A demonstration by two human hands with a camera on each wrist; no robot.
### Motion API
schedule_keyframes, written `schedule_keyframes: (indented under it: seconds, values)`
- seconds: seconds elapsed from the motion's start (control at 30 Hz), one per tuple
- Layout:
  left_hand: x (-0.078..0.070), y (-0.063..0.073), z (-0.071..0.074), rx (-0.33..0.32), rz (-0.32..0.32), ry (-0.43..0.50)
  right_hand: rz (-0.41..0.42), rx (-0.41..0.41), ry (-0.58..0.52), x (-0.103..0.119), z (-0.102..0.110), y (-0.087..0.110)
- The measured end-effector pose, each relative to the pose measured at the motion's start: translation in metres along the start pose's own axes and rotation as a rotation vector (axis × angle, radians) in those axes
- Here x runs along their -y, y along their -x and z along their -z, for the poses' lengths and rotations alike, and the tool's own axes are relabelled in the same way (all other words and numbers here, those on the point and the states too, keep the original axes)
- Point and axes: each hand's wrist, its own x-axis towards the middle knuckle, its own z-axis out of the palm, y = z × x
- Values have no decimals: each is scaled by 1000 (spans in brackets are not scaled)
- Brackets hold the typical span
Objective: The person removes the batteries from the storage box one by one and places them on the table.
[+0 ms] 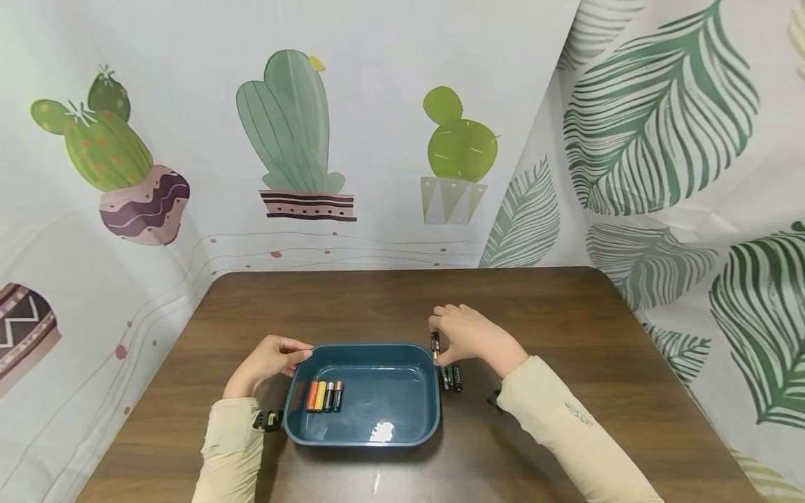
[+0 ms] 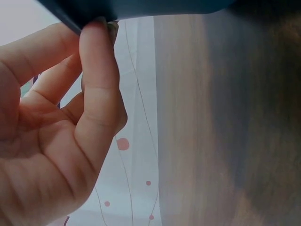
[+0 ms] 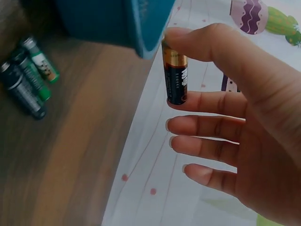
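Note:
A dark teal rectangular tray (image 1: pixel 361 443) lies on the table, with several batteries (image 1: pixel 320 396) in a row at its left side: orange, yellow and dark ones. My left hand (image 1: pixel 273 360) pinches the tray's rim at the far left corner between thumb and fingers. At the tray's right edge, my right hand (image 1: pixel 468 335) holds a single black and copper battery (image 3: pixel 176 77) by its ends, thumb on one and index finger on the other. Three more batteries (image 3: pixel 29 77), dark and green, lie side by side on the table just right of the tray, below the right hand.
The brown wooden table (image 1: pixel 541 300) extends around the tray, its far edge near a white cloth backdrop (image 1: pixel 383 140) printed with cacti and leaves. Dark wrist cameras sit at both cuffs.

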Motion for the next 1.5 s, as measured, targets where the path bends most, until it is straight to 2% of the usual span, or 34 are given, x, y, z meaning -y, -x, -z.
schedule_keyframes:
  seconds: [0.13, 0.37, 0.6, 0.97, 1.23, 1.5]
  values:
    - [0, -1, 0, -7, 16, 0, -29, 22, 4, -9, -6, 7]
    - [2, -2, 0, -11, 9, -13, -74, 58, -7, -22, -23, 17]
    - [2, -2, -1, -12, 14, -8, -96, 93, -63, -27, -40, 23]
    - [2, -2, -2, -16, 25, -5, -122, 128, -65, -32, -58, 28]
    - [4, -2, -1, -17, 20, -17, -137, 169, -66, -29, -61, 28]
    - [4, -3, 1, -6, 16, -1, -136, 173, -65, -29, -59, 28]
